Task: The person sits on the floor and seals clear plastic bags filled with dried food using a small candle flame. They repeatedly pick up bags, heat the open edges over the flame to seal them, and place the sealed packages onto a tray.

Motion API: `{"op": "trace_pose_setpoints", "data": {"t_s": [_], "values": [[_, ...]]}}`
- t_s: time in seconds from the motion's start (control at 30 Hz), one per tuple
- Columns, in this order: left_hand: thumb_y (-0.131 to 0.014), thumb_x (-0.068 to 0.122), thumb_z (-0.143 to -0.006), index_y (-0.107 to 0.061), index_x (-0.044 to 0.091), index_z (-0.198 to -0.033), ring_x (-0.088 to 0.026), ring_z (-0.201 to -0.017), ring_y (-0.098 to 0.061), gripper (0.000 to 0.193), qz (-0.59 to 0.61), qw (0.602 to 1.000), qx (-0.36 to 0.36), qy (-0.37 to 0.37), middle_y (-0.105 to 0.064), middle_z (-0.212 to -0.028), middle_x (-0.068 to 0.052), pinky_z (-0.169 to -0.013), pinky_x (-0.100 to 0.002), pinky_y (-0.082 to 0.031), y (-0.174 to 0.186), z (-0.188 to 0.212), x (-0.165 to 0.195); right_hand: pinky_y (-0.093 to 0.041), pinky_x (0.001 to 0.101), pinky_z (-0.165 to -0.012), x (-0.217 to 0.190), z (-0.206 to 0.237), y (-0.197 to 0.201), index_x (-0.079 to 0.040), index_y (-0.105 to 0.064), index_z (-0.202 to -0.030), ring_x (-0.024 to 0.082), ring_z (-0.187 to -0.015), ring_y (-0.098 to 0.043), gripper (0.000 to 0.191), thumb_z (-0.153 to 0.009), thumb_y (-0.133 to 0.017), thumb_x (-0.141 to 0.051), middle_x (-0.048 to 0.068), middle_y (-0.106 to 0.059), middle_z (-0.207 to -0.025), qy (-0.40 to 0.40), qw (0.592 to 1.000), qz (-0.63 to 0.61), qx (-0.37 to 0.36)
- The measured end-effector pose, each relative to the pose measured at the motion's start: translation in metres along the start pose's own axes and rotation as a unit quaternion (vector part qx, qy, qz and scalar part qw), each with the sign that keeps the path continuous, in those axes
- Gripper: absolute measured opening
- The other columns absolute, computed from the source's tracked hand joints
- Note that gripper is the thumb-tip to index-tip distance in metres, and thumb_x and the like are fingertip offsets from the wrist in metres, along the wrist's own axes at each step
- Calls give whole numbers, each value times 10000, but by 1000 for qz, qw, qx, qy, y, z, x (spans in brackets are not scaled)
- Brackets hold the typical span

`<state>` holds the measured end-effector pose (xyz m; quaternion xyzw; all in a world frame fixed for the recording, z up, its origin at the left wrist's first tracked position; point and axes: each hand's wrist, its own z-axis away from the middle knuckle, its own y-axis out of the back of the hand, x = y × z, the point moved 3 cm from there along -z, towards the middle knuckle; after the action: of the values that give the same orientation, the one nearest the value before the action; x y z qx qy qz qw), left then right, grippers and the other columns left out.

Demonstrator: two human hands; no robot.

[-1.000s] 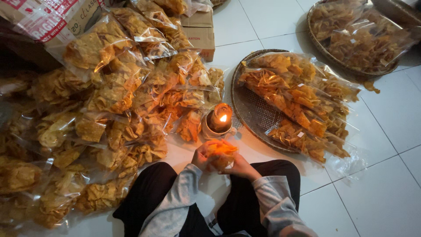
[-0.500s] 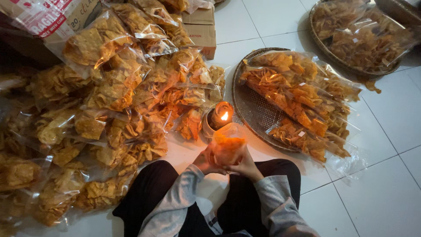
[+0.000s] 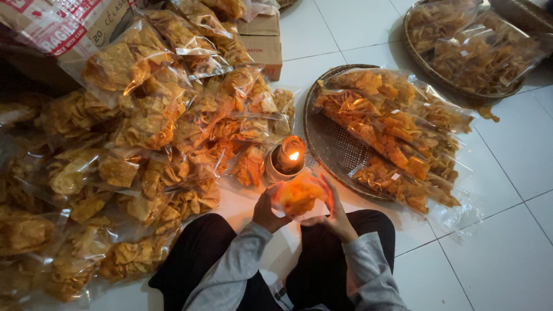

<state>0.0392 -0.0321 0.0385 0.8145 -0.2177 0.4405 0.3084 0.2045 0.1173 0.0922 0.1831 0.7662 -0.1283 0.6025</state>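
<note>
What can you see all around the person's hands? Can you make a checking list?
Surface: white tiled floor.
Job's things: clear bag of crackers held beside a small lit lamp.
Clutter: pile of filled cracker bags on the left; round woven tray with more bags; cardboard box.
Grippers: left hand and right hand both grip the bag.
Cables: nothing seen.
Surroundings: second tray of crackers at the upper right.

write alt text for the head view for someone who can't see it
Seated on a tiled floor, a person's left hand and right hand hold a small bag of chips beside a lit candle flame, with sealed chip bags piled left and a woven tray right.
</note>
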Motion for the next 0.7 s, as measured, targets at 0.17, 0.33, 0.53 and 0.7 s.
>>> {"op": "trace_pose_setpoints", "data": {"t_s": [0.17, 0.33, 0.53, 0.7], "values": [[-988, 304, -626, -462, 89, -1441, -320, -1259, -604, 993, -5, 999, 46, -21, -612, -1367, -144, -1062, -426, -498, 7, -1, 0, -376, 481, -1165, -20, -9, -3, -137, -166, -1653, 341, -1426, -480, 1133, -850, -682, -747, 215, -388, -1622, 33, 999, 11, 30], [-968, 306, -631, -434, 90, -1471, -330, -1238, -585, 1018, -23, 999, 27, -23, -590, -1388, -143, -1031, -428, -502, 5, -6, -9, -369, 470, -1165, -30, -5, -1, -108, -197, -1638, 329, -1426, -486, 1031, -921, -622, -715, 213, -402, -1605, 54, 995, 69, 49], [-918, 264, -665, -420, 115, -1480, -354, -1250, -567, 966, -155, 976, 51, -144, -575, -1399, -134, -1068, -481, -455, 8, -8, -3, -439, 477, -1154, -46, 1, 8, -82, -342, -1559, 330, -1380, -544, 739, -1049, -543, -578, 202, -465, -1556, 132, 978, 118, 108], [-879, 223, -697, -423, 113, -1507, -333, -1195, -608, 936, -91, 994, -14, -64, -599, -1417, -125, -1071, -442, -482, 1, -9, -9, -490, 415, -1088, -14, -15, 22, -81, -354, -1567, 274, -1299, -608, 663, -998, -603, -314, 163, -539, -1512, -1, 985, 126, 119]]}}
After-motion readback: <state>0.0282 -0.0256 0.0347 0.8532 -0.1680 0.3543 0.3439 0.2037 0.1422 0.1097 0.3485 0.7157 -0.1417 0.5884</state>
